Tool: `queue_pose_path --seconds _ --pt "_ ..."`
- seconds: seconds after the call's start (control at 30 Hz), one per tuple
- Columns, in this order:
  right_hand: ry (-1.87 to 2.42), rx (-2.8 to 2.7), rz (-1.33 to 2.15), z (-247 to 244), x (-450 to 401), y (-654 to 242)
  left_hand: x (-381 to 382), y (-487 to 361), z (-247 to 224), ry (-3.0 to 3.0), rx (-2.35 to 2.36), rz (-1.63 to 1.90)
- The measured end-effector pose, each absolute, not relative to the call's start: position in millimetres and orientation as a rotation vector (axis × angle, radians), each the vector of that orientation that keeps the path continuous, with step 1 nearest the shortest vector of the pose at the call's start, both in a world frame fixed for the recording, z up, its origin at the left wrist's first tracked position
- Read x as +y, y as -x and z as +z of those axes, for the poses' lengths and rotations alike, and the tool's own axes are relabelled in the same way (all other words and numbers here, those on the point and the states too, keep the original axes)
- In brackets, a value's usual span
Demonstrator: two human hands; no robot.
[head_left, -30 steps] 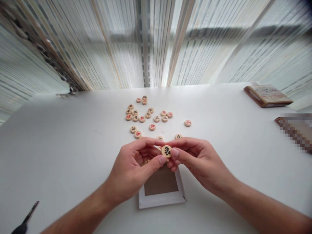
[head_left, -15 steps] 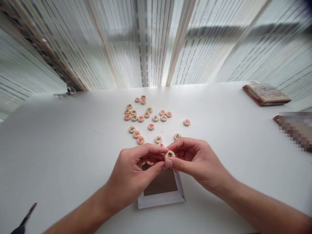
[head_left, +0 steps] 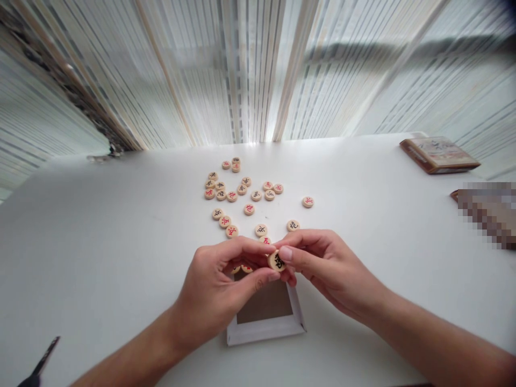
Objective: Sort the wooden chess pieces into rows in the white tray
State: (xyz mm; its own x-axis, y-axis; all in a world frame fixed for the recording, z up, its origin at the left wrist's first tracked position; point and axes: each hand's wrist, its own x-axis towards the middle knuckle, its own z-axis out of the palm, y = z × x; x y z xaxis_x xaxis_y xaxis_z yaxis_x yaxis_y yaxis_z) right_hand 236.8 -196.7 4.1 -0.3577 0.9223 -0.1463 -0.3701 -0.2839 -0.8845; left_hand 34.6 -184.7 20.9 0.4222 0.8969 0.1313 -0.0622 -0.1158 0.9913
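Observation:
Between my left hand [head_left: 228,279] and my right hand [head_left: 322,263], a round wooden xiangqi piece [head_left: 276,261] with a black character is held up, its face tilted. My right thumb presses on its edge, with the fingers behind it. The left index finger and thumb close around its left side. Beneath the hands lies an open white-rimmed box part [head_left: 268,329] with a brown inside. Two more pieces show partly behind my left hand, at the box's far end. A red-marked piece [head_left: 265,241] is half hidden beyond the fingertips.
Several loose pieces with red or black characters, such as a red one [head_left: 249,209], are scattered over the white table [head_left: 133,242]. A brown box [head_left: 441,154] stands at the far right, near a blurred-out item [head_left: 486,215]. A dark pointed object [head_left: 44,360] lies front left.
The held piece has been turned and shifted slightly left, so its character sits at another angle. My right thumb has moved from the lower edge to the upper right.

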Motion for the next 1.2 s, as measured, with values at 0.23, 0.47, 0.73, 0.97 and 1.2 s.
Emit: queue_pose_path --seconds 0.23,0.47,0.73,0.97,1.2 --pt "0.871 -0.941 1.839 7 -196 -236 -183 -32 19 -1.284 0.804 1.007" --pt "0.959 -0.857 1.829 12 -196 -230 -185 -32 17 -1.458 0.856 1.009" --pt "0.975 -0.918 1.85 11 -198 -232 -185 -32 19 -1.62 0.794 0.985" --pt "0.922 -0.92 1.86 13 -197 -232 -185 -33 23 -1.605 0.7 0.973" --pt "0.892 -1.011 1.81 15 -199 -232 -183 -32 21 -1.615 0.727 0.975"
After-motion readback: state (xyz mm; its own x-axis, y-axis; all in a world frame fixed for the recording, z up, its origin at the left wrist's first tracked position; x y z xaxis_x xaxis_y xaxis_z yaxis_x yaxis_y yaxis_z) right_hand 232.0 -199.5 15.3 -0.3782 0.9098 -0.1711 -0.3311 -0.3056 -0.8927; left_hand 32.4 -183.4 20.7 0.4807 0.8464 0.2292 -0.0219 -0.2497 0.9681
